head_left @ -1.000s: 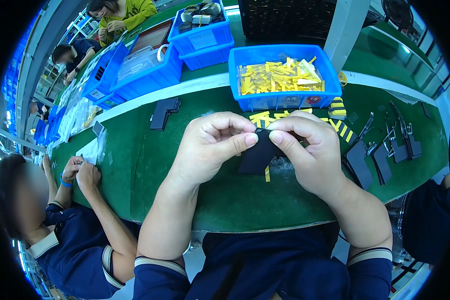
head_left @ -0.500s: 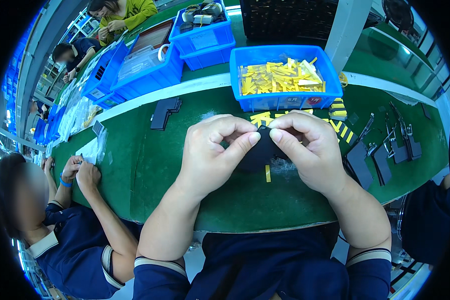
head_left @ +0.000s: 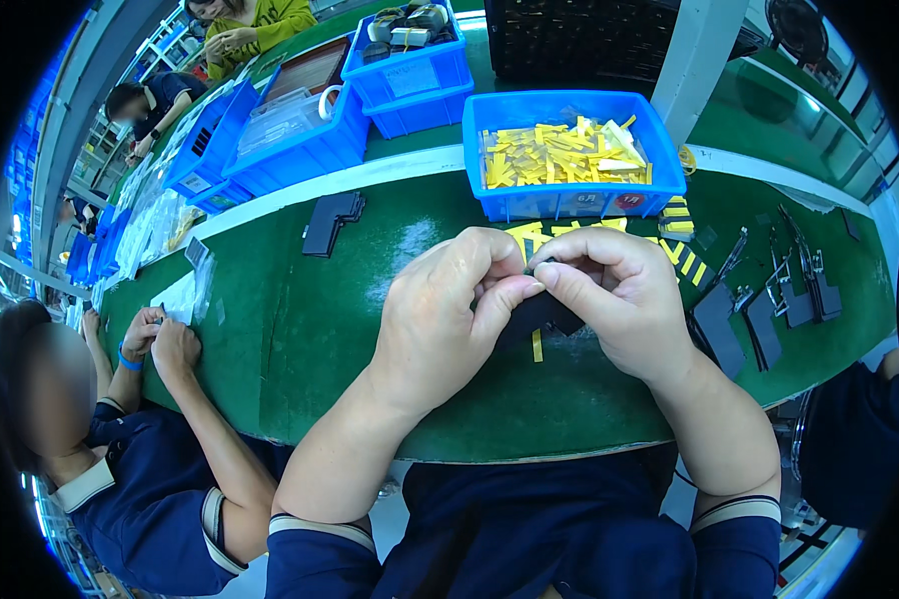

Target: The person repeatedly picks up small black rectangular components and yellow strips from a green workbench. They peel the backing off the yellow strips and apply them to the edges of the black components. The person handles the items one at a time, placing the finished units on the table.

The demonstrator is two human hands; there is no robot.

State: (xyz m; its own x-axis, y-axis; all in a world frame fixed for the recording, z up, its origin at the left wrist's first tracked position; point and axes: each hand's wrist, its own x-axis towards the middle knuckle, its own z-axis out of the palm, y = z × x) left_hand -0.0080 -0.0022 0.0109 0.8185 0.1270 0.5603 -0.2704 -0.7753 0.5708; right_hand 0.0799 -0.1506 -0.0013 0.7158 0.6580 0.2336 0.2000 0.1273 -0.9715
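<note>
My left hand (head_left: 445, 309) and my right hand (head_left: 614, 290) meet in front of me, thumbs and forefingers pinched together. Between the fingertips is the upper edge of a black flat part (head_left: 541, 317), which hangs just below and is mostly covered by my hands. A small dark bit shows right at the thumb tips; whether it belongs to the flat part I cannot tell. Just under the part, a narrow yellow strip (head_left: 537, 345) shows against the green table (head_left: 449, 419).
A blue bin (head_left: 569, 205) of yellow strips stands beyond my hands, with yellow-and-black pieces (head_left: 681, 258) beside it. Dark angled parts with metal fittings (head_left: 764, 324) lie right. Black flat pieces (head_left: 332, 224) lie left. A co-worker's hands (head_left: 165, 339) work at far left.
My left hand has shifted slightly right and its fingers have curled closer to the right hand's. More of the whitish patch on the table shows left of my hands.
</note>
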